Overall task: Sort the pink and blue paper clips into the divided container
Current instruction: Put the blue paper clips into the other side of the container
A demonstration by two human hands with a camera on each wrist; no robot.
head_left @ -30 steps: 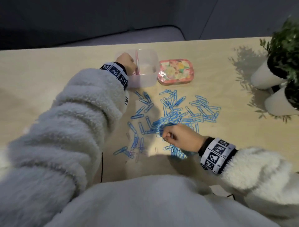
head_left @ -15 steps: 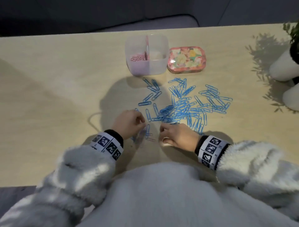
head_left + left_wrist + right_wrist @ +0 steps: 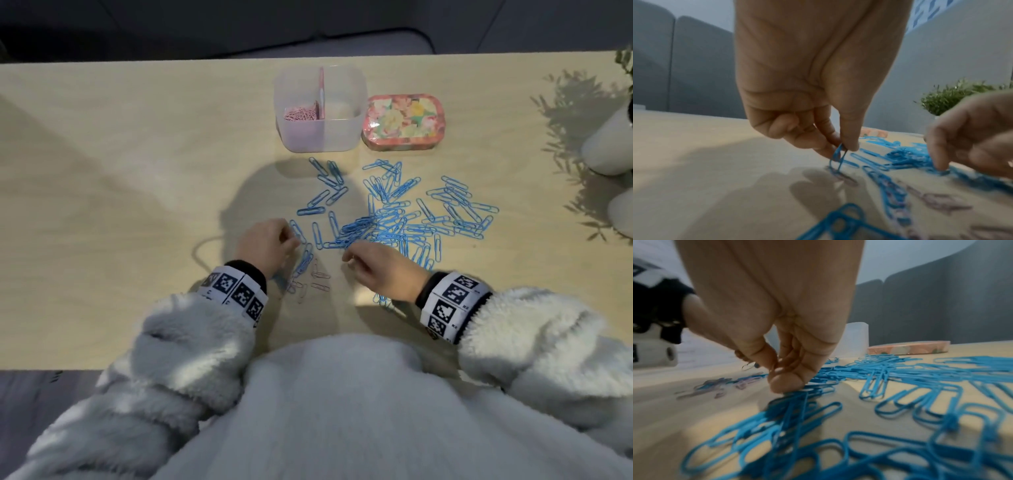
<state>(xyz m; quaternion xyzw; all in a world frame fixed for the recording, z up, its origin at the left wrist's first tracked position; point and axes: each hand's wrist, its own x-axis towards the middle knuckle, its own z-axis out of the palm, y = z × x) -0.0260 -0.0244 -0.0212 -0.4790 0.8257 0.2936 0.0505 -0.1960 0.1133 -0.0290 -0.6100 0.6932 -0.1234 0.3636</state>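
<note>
Pale wooden table (image 3: 137, 171) under dim light, and the left hand (image 3: 265, 241) pinches one blue clip (image 3: 837, 158) by its end, lifting it off the surface, while the right hand (image 3: 380, 269), fingers bunched, presses a fingertip onto the blue paper clips (image 3: 404, 219) beside it. Just below both, pink clips (image 3: 317, 279) lie mixed in; tangled neighbours could drag along. Beyond, the divided container (image 3: 320, 137) holds pink on its left.
</note>
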